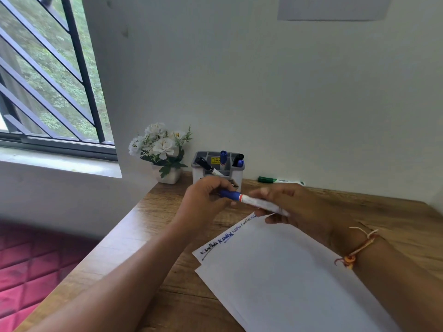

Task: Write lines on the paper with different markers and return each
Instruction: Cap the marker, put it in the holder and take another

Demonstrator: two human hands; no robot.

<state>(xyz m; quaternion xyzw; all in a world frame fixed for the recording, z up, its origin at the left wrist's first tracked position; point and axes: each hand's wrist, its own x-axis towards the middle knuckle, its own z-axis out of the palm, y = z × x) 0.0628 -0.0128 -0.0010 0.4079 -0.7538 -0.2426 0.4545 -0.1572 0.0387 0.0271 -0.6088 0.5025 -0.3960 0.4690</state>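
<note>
Before the holder (pixel 217 172) the marker (pixel 254 202) lies crosswise, left hand (pixel 203 202) pinching its blue cap (pixel 230 195), right hand (pixel 299 207) gripping the barrel

Wooden desk (pixel 148 226) against wall. On it: stacked paper (pixel 275 271), skewed, at near side; flower pot (pixel 167 176) in far left corner; holder (pixel 217 173) just beside pot; green marker (pixel 278 180) flat along wall.

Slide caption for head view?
Two hands hold a blue marker, left hand on cap, right hand on barrel, over paper.
</note>
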